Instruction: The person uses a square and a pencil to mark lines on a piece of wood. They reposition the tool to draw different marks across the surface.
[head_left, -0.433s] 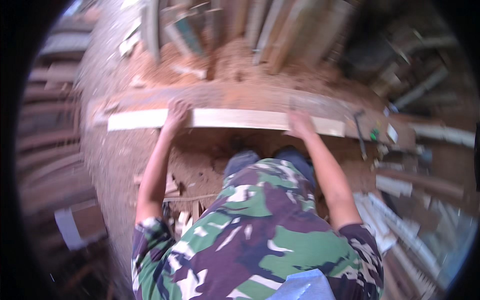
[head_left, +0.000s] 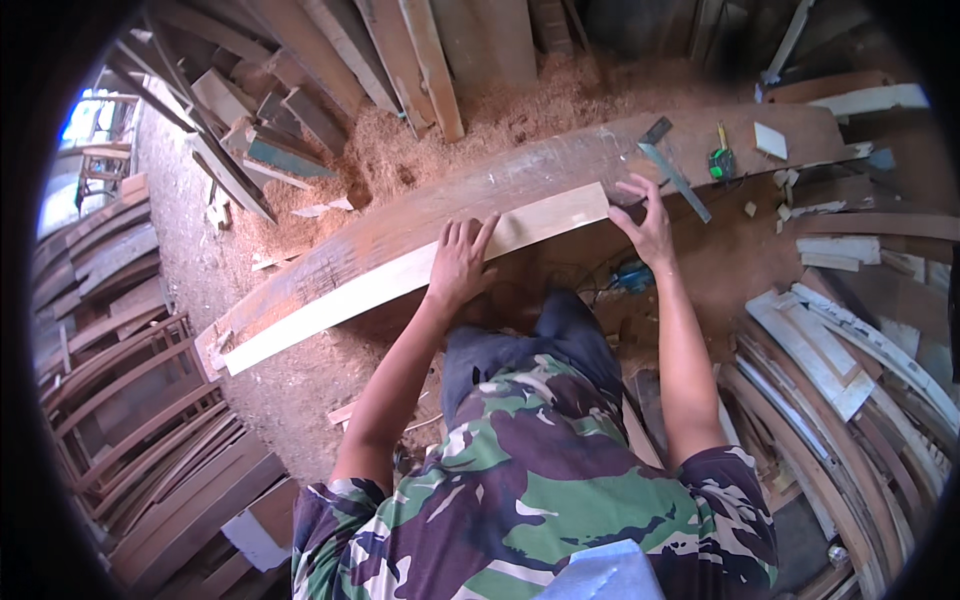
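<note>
A long, pale planed wooden board lies slanted along the near edge of a worn wooden bench plank. My left hand lies over the board right of its middle, fingers across the top and thumb at the near edge. Just off the board's right end, my right hand is open, thumb and fingers apart, with nothing held. Beyond it, a try square with a dark stock and metal blade rests on the plank, the blade overhanging the near edge.
A green tape measure and a small white block sit on the plank's right part. Sawdust and leaning timbers lie beyond. Stacked wooden frames stand left, wood pieces right. A teal power tool lies below the plank.
The view has turned, and the board now appears slanted. My left hand is farther right along the board. My right hand has come off its face to beside its right end.
</note>
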